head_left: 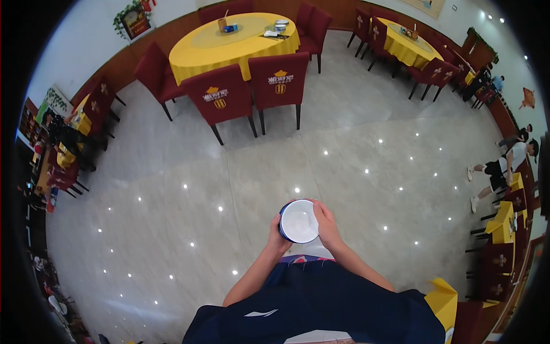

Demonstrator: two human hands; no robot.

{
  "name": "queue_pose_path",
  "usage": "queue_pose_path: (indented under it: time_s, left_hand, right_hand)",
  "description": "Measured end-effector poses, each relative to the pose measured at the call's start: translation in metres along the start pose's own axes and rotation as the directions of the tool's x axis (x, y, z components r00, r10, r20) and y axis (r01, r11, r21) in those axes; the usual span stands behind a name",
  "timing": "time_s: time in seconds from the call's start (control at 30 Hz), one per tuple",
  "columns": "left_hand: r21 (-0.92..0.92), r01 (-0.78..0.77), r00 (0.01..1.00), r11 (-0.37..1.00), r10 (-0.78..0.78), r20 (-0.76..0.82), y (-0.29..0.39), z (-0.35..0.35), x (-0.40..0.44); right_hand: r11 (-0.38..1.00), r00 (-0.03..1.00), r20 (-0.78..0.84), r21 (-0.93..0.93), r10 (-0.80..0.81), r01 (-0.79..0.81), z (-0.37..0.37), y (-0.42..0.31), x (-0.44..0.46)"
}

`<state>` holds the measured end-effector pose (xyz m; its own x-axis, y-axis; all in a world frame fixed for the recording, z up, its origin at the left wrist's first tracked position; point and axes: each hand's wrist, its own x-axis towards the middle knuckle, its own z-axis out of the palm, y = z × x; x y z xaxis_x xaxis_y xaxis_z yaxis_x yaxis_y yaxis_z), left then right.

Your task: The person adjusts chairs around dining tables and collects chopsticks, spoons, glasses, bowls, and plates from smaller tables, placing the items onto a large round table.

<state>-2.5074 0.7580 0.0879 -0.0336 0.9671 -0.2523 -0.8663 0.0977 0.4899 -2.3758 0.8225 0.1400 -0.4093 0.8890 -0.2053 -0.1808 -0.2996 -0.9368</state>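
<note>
Both of my hands hold a round bowl (299, 222), white inside with a dark blue outer wall and rim, in front of my body. My left hand (276, 234) wraps round its left side, fingers partly hidden beneath. On the opposite side, my right hand (325, 223) grips the wall with the thumb near the rim. The bowl's opening faces up toward the camera, and nothing distinct shows inside it.
Ahead stands a round table (246, 57) with a yellow cloth and red chairs (220, 97). Another yellow table (401, 49) is at the back right. A person (498, 172) in white and black is at the right; another person (66, 132) is at the left.
</note>
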Motion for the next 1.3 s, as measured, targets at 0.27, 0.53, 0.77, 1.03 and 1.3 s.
queue_pose_path:
  time_s: [0.27,0.53,0.77,1.03,1.3]
  left_hand:
    - [0.060,0.069,0.996,0.996,-0.072,0.055,0.029,0.047,0.220]
    - [0.007,0.187,0.981,0.982,-0.187,-0.047,0.055,0.105,0.410]
    - [0.059,0.272,0.962,0.960,-0.270,-0.041,0.042,0.139,0.554]
    - [0.071,0.286,0.958,0.956,-0.285,-0.023,0.049,0.173,0.739]
    - [0.016,0.125,0.956,0.992,-0.125,0.264,0.122,0.232,0.974]
  right_hand:
    - [0.995,0.998,-0.057,0.088,-0.038,0.043,-0.081,-0.043,0.190]
    - [0.980,0.980,-0.036,-0.056,-0.193,0.191,-0.155,-0.122,0.346]
    - [0.943,0.958,-0.262,0.332,0.119,-0.026,-0.217,-0.126,0.458]
    - [0.905,0.936,-0.296,0.422,0.192,-0.052,-0.285,-0.177,0.620]
    - [0.980,0.969,-0.215,0.177,0.124,-0.087,-0.330,-0.289,0.853]
